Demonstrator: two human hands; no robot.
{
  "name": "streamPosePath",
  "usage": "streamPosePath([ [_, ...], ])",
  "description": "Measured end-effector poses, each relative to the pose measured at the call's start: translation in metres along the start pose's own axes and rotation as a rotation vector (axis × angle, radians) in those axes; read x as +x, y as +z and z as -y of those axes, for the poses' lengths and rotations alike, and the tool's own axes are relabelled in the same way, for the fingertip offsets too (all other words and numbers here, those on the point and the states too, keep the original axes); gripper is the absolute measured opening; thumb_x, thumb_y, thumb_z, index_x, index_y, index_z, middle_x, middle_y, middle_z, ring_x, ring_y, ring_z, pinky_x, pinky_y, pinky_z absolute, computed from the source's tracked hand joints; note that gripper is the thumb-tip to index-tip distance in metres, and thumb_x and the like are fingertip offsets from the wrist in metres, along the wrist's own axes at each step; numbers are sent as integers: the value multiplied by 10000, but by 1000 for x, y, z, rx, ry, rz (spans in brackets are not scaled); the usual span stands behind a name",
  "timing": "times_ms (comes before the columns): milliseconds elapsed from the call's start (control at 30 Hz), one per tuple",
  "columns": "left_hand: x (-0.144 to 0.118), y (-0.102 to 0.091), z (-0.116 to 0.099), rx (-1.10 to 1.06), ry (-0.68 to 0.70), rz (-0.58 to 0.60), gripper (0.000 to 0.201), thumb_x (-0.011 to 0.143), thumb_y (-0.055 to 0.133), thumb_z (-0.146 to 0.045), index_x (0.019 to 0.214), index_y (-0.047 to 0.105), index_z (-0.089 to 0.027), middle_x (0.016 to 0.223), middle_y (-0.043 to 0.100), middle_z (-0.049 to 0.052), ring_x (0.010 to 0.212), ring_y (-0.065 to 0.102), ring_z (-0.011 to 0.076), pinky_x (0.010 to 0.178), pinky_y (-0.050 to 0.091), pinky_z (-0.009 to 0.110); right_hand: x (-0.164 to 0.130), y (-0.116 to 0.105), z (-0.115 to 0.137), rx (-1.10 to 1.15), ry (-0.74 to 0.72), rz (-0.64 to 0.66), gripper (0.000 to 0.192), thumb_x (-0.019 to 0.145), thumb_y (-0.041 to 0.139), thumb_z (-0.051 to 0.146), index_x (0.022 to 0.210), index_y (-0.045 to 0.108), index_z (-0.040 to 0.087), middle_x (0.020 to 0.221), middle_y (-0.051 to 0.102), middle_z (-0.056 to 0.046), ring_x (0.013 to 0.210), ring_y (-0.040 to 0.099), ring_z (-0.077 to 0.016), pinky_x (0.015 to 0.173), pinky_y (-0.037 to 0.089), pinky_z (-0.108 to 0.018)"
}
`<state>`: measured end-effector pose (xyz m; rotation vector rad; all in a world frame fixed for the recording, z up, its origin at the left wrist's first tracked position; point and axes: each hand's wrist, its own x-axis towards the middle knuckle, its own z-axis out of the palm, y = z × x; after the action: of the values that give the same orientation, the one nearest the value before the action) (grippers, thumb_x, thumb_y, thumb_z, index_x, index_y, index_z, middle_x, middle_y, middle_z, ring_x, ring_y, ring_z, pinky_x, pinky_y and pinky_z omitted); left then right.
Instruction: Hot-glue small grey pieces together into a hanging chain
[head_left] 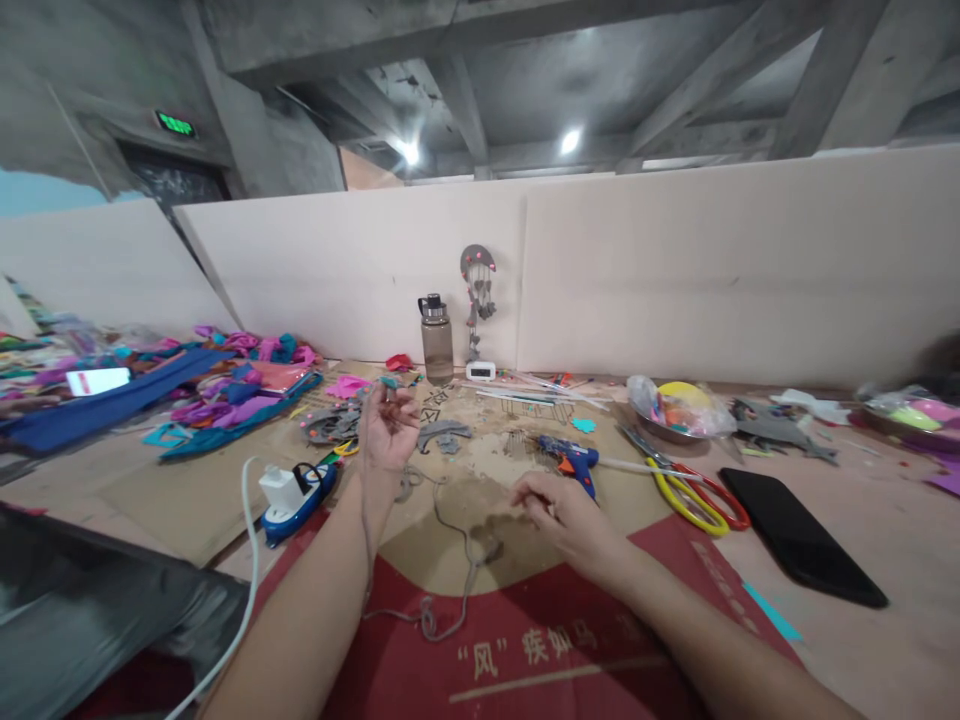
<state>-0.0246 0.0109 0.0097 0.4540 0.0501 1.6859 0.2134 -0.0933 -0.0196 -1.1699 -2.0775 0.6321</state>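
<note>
My left hand (pixel 386 428) is raised palm-up over the cardboard, pinching one end of a grey cord (pixel 450 540) between its fingertips. The cord hangs down along my forearm and loops across the red-and-tan cardboard sheet (pixel 525 640). My right hand (pixel 559 508) rests low on the cardboard with its fingers curled and pinched together, seemingly on the same cord near its far stretch. A blue hot-glue gun (pixel 571 458) lies just beyond my right hand. Grey cut-out shapes (pixel 442 434) lie past my left hand.
A blue power strip with a white plug (pixel 294 492) sits left of my left arm. Yellow and red scissors (pixel 697 495), a black phone (pixel 799 535), a metal bowl of scraps (pixel 675 410), a water bottle (pixel 436 340) and piles of coloured fabric (pixel 225 385) surround the work area.
</note>
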Motion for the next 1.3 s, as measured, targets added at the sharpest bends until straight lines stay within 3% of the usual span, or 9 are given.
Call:
streamPosePath([
  [133, -4, -5, 17, 159, -43, -5, 102, 732, 673, -198, 732, 576, -167, 628, 624, -30, 579, 595, 71, 443, 384, 132, 6, -12, -16, -123, 111, -166, 237, 891, 369, 296, 867, 575, 182, 706, 579, -17, 652, 518, -142, 612, 378, -260],
  [267, -8, -11, 30, 426, -91, 82, 214, 662, 738, -242, 788, 582, -170, 697, 653, -13, 600, 626, 101, 462, 418, 162, 8, -28, -48, -529, 306, -320, 292, 831, 496, 436, 858, 579, 157, 877, 621, -130, 835, 567, -239, 721, 409, -349],
  [367, -11, -11, 36, 562, -89, 117, 237, 653, 743, -253, 802, 582, -164, 717, 660, 0, 607, 635, 113, 479, 429, 177, 7, -32, -71, -649, 488, -226, 417, 758, 565, 527, 879, 594, 130, 868, 636, -185, 805, 605, -288, 680, 424, -375],
  [467, -15, -8, 38, 642, -62, 135, 231, 656, 739, -261, 796, 589, -155, 714, 662, 12, 611, 637, 122, 479, 423, 186, 8, -30, -82, -590, 566, -114, 325, 774, 545, 436, 868, 594, 129, 834, 660, -171, 733, 630, -258, 613, 419, -324],
  [600, -21, -1, 41, 729, -55, 136, 242, 635, 751, -270, 771, 597, -143, 683, 663, 28, 600, 634, 134, 486, 423, 198, 13, -31, -84, -465, 620, -163, 177, 757, 504, 279, 825, 594, 142, 736, 661, -129, 634, 620, -206, 528, 385, -270],
  [800, -23, 1, 43, 765, -85, 92, 258, 626, 758, -292, 780, 624, -134, 721, 669, 38, 634, 650, 156, 492, 420, 212, 18, -39, -60, -248, 570, -312, 82, 706, 546, 248, 729, 583, 178, 621, 620, -51, 561, 572, -179, 496, 366, -252],
  [1000, -21, -4, 47, 789, -129, 41, 282, 631, 758, -319, 807, 638, -134, 730, 671, 35, 617, 647, 151, 505, 442, 226, 16, -36, -27, -121, 372, -511, 199, 817, 457, 346, 937, 507, 196, 731, 610, -25, 642, 563, -168, 588, 420, -259],
  [1200, -22, -8, 50, 780, -174, 39, 299, 636, 761, -313, 842, 643, -133, 757, 676, 38, 640, 653, 144, 546, 478, 227, 9, -23, -9, 198, 157, -468, 278, 830, 490, 392, 1033, 454, 205, 830, 595, -33, 725, 574, -175, 713, 470, -308],
  [1300, -22, -9, 50, 778, -189, 58, 302, 643, 758, -314, 853, 645, -130, 770, 679, 47, 660, 656, 146, 577, 494, 237, 6, -15, 0, 289, 141, -411, 313, 838, 491, 403, 1072, 437, 203, 847, 602, -42, 665, 558, -158, 662, 474, -297],
])
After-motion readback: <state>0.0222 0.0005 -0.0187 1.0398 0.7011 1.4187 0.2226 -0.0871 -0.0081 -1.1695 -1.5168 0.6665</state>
